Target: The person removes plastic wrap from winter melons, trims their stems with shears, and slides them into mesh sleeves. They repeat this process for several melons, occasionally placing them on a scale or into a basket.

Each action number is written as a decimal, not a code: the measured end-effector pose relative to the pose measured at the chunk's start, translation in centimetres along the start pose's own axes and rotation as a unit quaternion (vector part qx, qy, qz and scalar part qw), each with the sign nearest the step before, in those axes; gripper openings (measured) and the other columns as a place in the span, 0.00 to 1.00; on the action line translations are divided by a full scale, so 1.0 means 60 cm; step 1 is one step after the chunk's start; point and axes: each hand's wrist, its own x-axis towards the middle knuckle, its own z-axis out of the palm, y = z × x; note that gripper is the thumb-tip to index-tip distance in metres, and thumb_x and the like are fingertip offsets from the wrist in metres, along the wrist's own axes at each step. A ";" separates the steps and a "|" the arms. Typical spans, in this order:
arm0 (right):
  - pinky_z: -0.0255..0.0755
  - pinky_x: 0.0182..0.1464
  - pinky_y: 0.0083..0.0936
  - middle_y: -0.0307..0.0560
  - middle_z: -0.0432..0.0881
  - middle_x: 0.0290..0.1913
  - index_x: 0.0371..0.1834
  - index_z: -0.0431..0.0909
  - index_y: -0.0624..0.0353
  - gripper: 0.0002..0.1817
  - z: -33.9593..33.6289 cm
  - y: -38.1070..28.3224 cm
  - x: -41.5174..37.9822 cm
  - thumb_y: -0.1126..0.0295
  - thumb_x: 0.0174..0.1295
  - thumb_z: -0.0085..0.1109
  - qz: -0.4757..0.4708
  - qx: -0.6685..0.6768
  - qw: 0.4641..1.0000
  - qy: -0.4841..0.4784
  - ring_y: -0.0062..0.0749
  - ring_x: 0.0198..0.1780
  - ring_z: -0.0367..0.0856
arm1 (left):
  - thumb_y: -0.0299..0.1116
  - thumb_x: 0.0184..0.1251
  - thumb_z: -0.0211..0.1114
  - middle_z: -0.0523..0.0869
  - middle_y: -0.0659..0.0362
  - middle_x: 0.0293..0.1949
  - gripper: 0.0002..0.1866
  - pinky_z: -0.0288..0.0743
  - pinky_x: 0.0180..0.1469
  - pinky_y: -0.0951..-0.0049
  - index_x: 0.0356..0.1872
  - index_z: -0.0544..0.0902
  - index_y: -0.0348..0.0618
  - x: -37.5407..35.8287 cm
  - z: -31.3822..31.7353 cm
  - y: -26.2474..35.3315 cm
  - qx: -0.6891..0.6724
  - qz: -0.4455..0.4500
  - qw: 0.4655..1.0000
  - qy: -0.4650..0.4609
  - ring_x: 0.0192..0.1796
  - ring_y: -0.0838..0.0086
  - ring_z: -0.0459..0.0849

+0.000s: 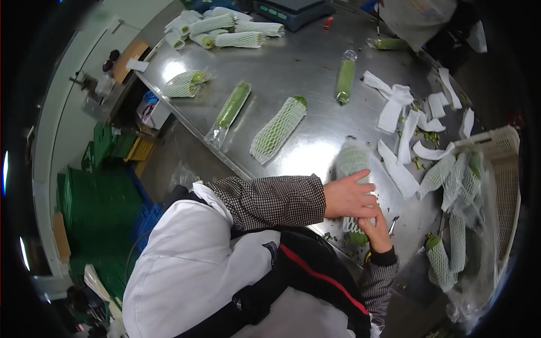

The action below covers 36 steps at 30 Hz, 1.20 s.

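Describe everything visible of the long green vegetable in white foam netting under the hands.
The long green vegetable lies in a white net sleeve, seemingly foam, on the shiny grey metal table, its length running up the picture. Its green near end is exposed; the far part is blurred. The left hand spans its middle; the right hand is beside its near part, contact unclear.

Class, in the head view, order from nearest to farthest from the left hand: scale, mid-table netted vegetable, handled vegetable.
1. Handled vegetable: beneath the left hand.
2. Mid-table netted vegetable: ahead and left.
3. Scale: farthest ahead, top of view.
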 end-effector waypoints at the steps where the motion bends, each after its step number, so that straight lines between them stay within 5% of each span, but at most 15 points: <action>1: 0.59 0.62 0.28 0.52 0.70 0.56 0.66 0.57 0.67 0.35 0.006 0.006 0.003 0.65 0.55 0.58 0.014 0.099 0.995 -0.002 0.34 0.59 0.68 | 0.33 0.45 0.67 0.75 0.57 0.50 0.32 0.59 0.65 0.59 0.57 0.70 0.51 -0.006 -0.005 -0.002 0.009 -0.029 0.999 0.040 0.57 0.63 0.72; 3: 0.61 0.61 0.29 0.52 0.70 0.57 0.66 0.56 0.66 0.38 0.019 -0.004 0.003 0.65 0.53 0.60 -0.019 0.059 0.997 0.042 0.35 0.59 0.69 | 0.33 0.46 0.67 0.73 0.54 0.54 0.33 0.57 0.68 0.58 0.59 0.69 0.51 -0.022 -0.014 -0.008 0.018 -0.065 0.994 0.082 0.61 0.61 0.69; 4: 0.62 0.61 0.31 0.52 0.70 0.57 0.66 0.56 0.66 0.40 0.029 -0.010 0.006 0.64 0.50 0.63 -0.057 0.025 0.993 0.099 0.35 0.58 0.69 | 0.34 0.48 0.68 0.70 0.49 0.58 0.36 0.56 0.67 0.56 0.62 0.65 0.48 -0.034 -0.020 -0.017 -0.137 -0.208 0.959 0.138 0.64 0.57 0.65; 6: 0.64 0.60 0.32 0.54 0.70 0.57 0.67 0.55 0.66 0.43 0.063 -0.018 0.011 0.63 0.48 0.65 -0.053 -0.005 0.990 0.129 0.37 0.58 0.70 | 0.32 0.56 0.66 0.66 0.45 0.61 0.41 0.58 0.67 0.56 0.68 0.52 0.42 -0.049 -0.010 -0.019 -0.425 -0.448 0.773 0.150 0.67 0.58 0.61; 7: 0.66 0.58 0.32 0.56 0.70 0.58 0.67 0.53 0.66 0.46 0.080 -0.024 0.014 0.63 0.47 0.67 -0.051 -0.036 0.984 0.164 0.40 0.58 0.71 | 0.32 0.56 0.66 0.66 0.45 0.61 0.41 0.58 0.67 0.56 0.68 0.52 0.42 -0.050 0.003 -0.014 -0.432 -0.440 0.774 0.146 0.67 0.58 0.61; 9: 0.70 0.53 0.33 0.63 0.70 0.56 0.68 0.51 0.66 0.50 0.112 -0.044 0.026 0.61 0.44 0.70 -0.158 -0.257 0.942 0.151 0.47 0.56 0.74 | 0.35 0.63 0.62 0.59 0.53 0.66 0.38 0.59 0.67 0.60 0.69 0.50 0.46 -0.042 0.015 -0.006 -0.795 -0.436 0.362 0.214 0.67 0.66 0.61; 12: 0.73 0.41 0.33 0.57 0.75 0.43 0.65 0.59 0.64 0.43 0.107 -0.085 0.026 0.59 0.47 0.69 -0.118 -0.328 0.936 0.046 0.46 0.42 0.78 | 0.34 0.61 0.63 0.68 0.55 0.59 0.36 0.66 0.62 0.63 0.67 0.54 0.44 -0.082 0.042 -0.030 -0.771 -0.433 0.409 0.227 0.60 0.69 0.70; 14: 0.73 0.38 0.31 0.54 0.75 0.39 0.62 0.63 0.63 0.38 0.080 -0.099 0.030 0.60 0.49 0.67 -0.124 -0.314 0.938 0.080 0.43 0.38 0.78 | 0.33 0.60 0.63 0.71 0.55 0.57 0.36 0.67 0.61 0.64 0.67 0.55 0.42 -0.110 0.027 -0.038 -0.777 -0.431 0.414 0.200 0.59 0.69 0.71; 16: 0.70 0.31 0.27 0.47 0.74 0.32 0.54 0.72 0.63 0.27 0.057 -0.119 0.046 0.62 0.52 0.65 -0.187 -0.297 0.921 0.169 0.35 0.29 0.75 | 0.32 0.55 0.66 0.72 0.56 0.55 0.38 0.67 0.61 0.66 0.66 0.56 0.40 -0.125 0.010 -0.042 -0.732 -0.422 0.509 0.164 0.58 0.70 0.72; 19: 0.70 0.37 0.30 0.47 0.73 0.31 0.53 0.72 0.62 0.28 0.043 -0.186 0.067 0.64 0.48 0.67 -0.276 -0.303 0.885 0.222 0.39 0.36 0.75 | 0.26 0.47 0.68 0.68 0.52 0.58 0.48 0.67 0.62 0.65 0.68 0.47 0.38 -0.123 0.011 -0.048 -0.670 -0.377 0.623 0.144 0.60 0.69 0.70; 25: 0.67 0.39 0.32 0.47 0.75 0.34 0.39 0.75 0.59 0.16 0.056 -0.181 0.090 0.69 0.47 0.66 -0.339 -0.405 0.808 0.261 0.39 0.37 0.74 | 0.29 0.51 0.68 0.66 0.52 0.60 0.47 0.66 0.63 0.63 0.69 0.45 0.40 -0.107 0.011 -0.036 -0.658 -0.336 0.662 0.123 0.62 0.68 0.69; 27: 0.65 0.36 0.31 0.44 0.73 0.30 0.33 0.74 0.58 0.10 0.065 -0.180 0.091 0.70 0.49 0.63 -0.385 -0.391 0.795 0.257 0.36 0.35 0.73 | 0.45 0.66 0.59 0.67 0.55 0.62 0.37 0.63 0.66 0.64 0.69 0.51 0.42 -0.109 0.007 -0.024 -0.787 -0.408 0.441 0.138 0.64 0.69 0.67; 28: 0.65 0.36 0.31 0.42 0.71 0.28 0.31 0.73 0.57 0.08 0.073 -0.177 0.088 0.71 0.50 0.60 -0.403 -0.407 0.798 0.189 0.35 0.33 0.73 | 0.59 0.70 0.41 0.65 0.53 0.65 0.36 0.62 0.67 0.62 0.70 0.51 0.45 -0.118 0.023 -0.026 -0.813 -0.389 0.415 0.123 0.65 0.67 0.68; 33: 0.66 0.31 0.29 0.38 0.71 0.22 0.25 0.68 0.53 0.04 0.154 -0.117 0.066 0.70 0.48 0.53 -0.405 -0.504 0.763 0.029 0.33 0.27 0.74 | 0.60 0.70 0.37 0.68 0.52 0.63 0.35 0.64 0.65 0.63 0.68 0.58 0.44 -0.114 0.036 -0.023 -0.843 -0.393 0.347 0.122 0.63 0.66 0.70; 36: 0.68 0.28 0.33 0.39 0.73 0.17 0.27 0.72 0.57 0.05 0.144 -0.096 0.058 0.68 0.55 0.54 -0.368 -0.404 0.837 -0.033 0.36 0.23 0.76 | 0.55 0.73 0.37 0.77 0.54 0.55 0.29 0.73 0.58 0.68 0.63 0.66 0.43 -0.108 0.041 -0.020 -0.837 -0.429 0.309 0.141 0.55 0.69 0.78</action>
